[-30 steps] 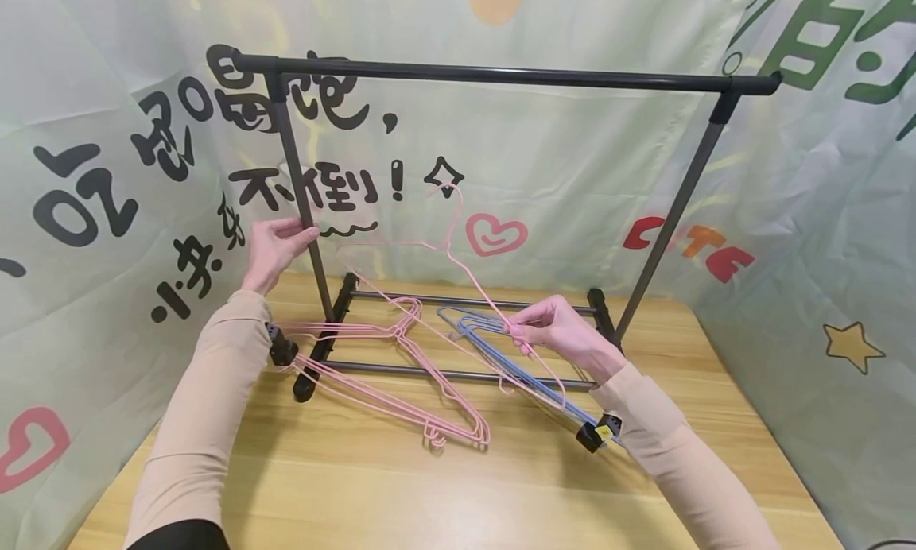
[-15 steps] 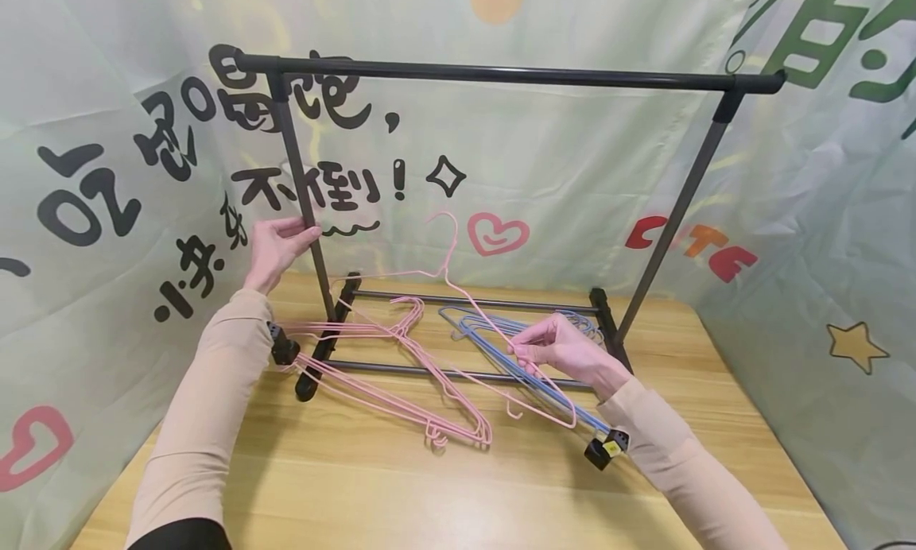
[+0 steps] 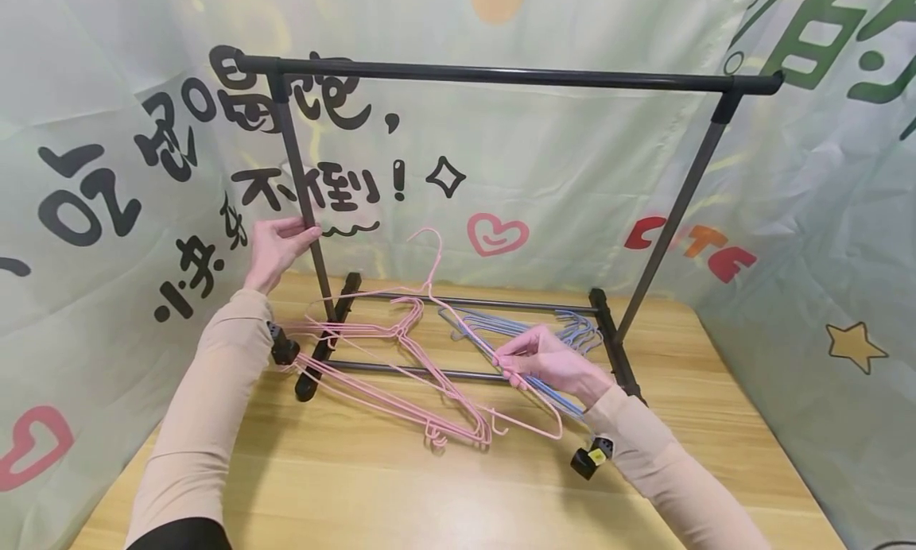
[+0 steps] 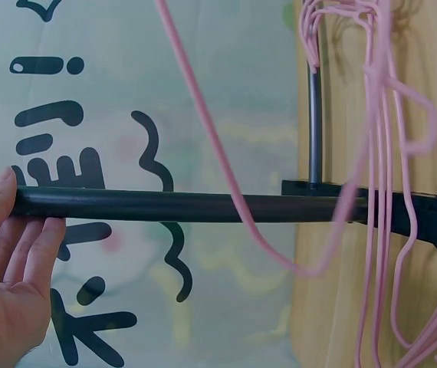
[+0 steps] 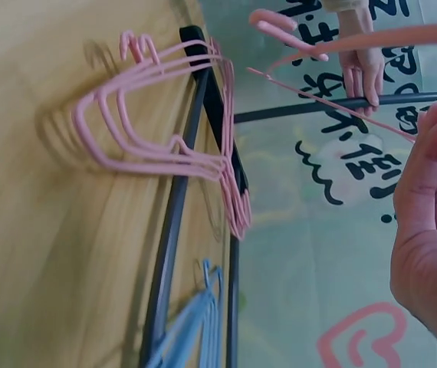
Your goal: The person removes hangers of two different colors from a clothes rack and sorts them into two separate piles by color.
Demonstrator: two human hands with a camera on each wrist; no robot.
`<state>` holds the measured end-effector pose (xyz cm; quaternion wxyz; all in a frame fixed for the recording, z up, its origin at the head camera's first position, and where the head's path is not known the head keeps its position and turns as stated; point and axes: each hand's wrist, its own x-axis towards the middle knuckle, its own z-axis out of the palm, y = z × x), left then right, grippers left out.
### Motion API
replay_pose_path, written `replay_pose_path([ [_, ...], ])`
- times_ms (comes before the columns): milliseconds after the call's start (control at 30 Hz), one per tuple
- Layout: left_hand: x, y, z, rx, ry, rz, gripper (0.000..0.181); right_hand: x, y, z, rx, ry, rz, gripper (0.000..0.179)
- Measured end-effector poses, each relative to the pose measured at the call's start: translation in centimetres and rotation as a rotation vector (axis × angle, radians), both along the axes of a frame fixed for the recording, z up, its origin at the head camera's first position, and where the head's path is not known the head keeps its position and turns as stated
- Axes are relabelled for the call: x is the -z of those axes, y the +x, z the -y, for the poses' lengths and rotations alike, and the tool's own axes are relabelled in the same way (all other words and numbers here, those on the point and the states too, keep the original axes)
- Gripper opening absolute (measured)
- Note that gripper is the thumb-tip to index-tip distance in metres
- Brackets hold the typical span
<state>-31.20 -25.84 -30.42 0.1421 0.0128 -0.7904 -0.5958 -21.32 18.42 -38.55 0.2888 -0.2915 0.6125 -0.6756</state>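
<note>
My left hand holds the left upright of a black clothes rack, thumb on one side and fingers on the other. In the left wrist view the thumb lies above the post, the fingers below. My right hand pinches a pink clothes hanger by its right sloping arm, thumb against fingertips. This hanger is tilted, its hook up and pointing left, in front of the rack's base. Its left end passes near the left upright, above the other pink hangers.
Several pink hangers lie overlapped across the rack's left foot. Several blue hangers lie at the right of the base, partly behind my right hand. The top bar spans above. Printed cloth stands behind the wooden table.
My right hand has lowered the pink hanger, then shifted it left and toward the pink pile; its hook is now lower and farther left. My left hand stays on the upright.
</note>
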Motion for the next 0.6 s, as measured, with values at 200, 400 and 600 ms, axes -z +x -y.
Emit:
replay_pose_path([
  [200,0.0,0.1,0.0,0.012,0.014,-0.006,0.048,1.0,-0.3,1.8,-0.002,-0.011,0.056,0.033],
  [400,0.1,0.1,0.0,0.011,0.012,-0.004,0.049,2.0,-0.4,3.9,0.001,-0.045,0.163,0.039],
  [600,0.1,-0.1,-0.1,0.026,0.041,-0.015,0.052,3.4,-0.8,5.7,-0.015,-0.061,0.199,0.044],
])
